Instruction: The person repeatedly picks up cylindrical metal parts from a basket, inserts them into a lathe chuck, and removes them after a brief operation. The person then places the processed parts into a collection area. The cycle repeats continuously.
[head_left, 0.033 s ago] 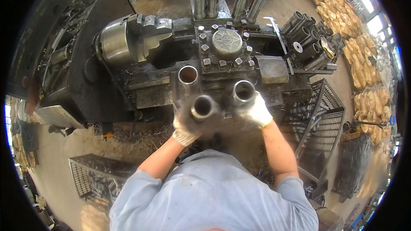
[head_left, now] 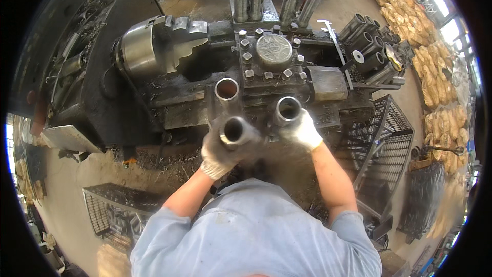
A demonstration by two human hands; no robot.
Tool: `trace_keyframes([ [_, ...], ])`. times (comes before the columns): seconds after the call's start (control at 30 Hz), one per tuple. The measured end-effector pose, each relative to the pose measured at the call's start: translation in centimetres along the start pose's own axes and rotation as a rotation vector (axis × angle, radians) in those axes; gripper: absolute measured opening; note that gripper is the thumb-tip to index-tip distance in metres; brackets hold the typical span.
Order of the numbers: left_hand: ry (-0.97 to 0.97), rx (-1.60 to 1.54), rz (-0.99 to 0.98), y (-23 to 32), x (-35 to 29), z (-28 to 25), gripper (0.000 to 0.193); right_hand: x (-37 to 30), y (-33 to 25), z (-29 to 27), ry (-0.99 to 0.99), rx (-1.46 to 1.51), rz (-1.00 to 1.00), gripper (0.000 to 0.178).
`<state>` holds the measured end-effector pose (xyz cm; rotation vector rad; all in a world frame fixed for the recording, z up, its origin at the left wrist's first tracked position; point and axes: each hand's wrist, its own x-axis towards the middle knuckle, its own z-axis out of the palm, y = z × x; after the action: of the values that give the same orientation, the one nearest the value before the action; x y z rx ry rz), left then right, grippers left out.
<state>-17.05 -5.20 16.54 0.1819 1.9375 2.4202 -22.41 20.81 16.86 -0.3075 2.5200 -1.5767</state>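
Note:
My gloved left hand (head_left: 214,155) is closed around a steel tube (head_left: 237,134), its open end facing up and its lower part blurred. In a white glove, my right hand (head_left: 307,133) grips a second steel tube (head_left: 288,110), tilted with its mouth up. Just beyond the left-hand tube, a third tube (head_left: 226,91) stands upright on the lathe carriage, reddish-brown inside. Whether it touches the tube in my left hand I cannot tell. The square tool post (head_left: 273,50) with its round cap and bolts is behind both hands.
At the left is the lathe's jawed chuck (head_left: 138,48). Several tubes (head_left: 251,0) stand on a plate at the back. More tubes (head_left: 366,43) are heaped at right beside a caliper (head_left: 333,41). Mesh crates (head_left: 387,143) (head_left: 105,213) flank me on the floor.
The tube in my left hand has shifted a little to the left, along with that hand. My right hand and its tube have barely moved.

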Motion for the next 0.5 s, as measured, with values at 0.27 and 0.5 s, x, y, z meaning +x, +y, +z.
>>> trace_keyframes([
  [0.27, 0.510, -0.703, -0.383, -0.5, -5.9, -9.5, 0.071, -3.6, -2.3, 5.9, -0.376, -0.667, -0.159, 0.038],
  [0.5, 0.325, -0.954, -0.250, -4.0, -4.8, -15.0, 0.089, 3.0, -2.6, 19.3, -0.106, -0.724, -0.162, 0.030],
])
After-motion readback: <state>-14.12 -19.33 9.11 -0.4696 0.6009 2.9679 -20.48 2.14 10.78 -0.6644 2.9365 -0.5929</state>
